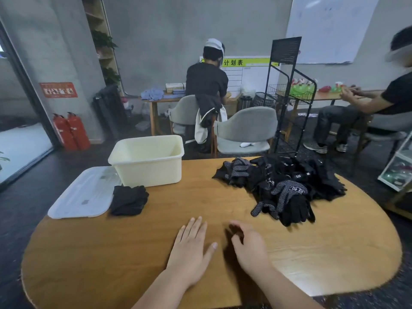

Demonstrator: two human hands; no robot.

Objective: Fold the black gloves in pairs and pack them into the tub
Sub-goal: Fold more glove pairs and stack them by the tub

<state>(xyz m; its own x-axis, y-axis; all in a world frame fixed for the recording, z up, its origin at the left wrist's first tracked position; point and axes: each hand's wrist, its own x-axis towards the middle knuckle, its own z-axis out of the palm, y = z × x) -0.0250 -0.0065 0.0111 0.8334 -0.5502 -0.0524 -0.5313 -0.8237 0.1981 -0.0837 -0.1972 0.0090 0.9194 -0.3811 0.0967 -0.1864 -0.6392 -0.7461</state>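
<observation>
My left hand (191,247) lies flat on the wooden table (111,253), fingers straight and spread, holding nothing. My right hand (249,247) is just beside it, fingers loosely curled and a little blurred, and it holds nothing either. The loose black gloves (283,186) lie in one heap ahead of my right hand and to its right. The nearest glove fingers are close to my fingertips but not touching them. The heap is too tangled for me to count the gloves in it. Several show white-dotted palms and some carry small white labels. One folded bundle of gloves (129,200) lies well off to the left of my left hand, just in front of the tub (147,172) and touching the edge of the lid (80,195). There is one cream tub, standing upright near the far left edge of the table, and I see nothing black inside it. Its one translucent lid lies flat beside it, overhanging the table's left rim. Both hands are well apart from the tub.
</observation>
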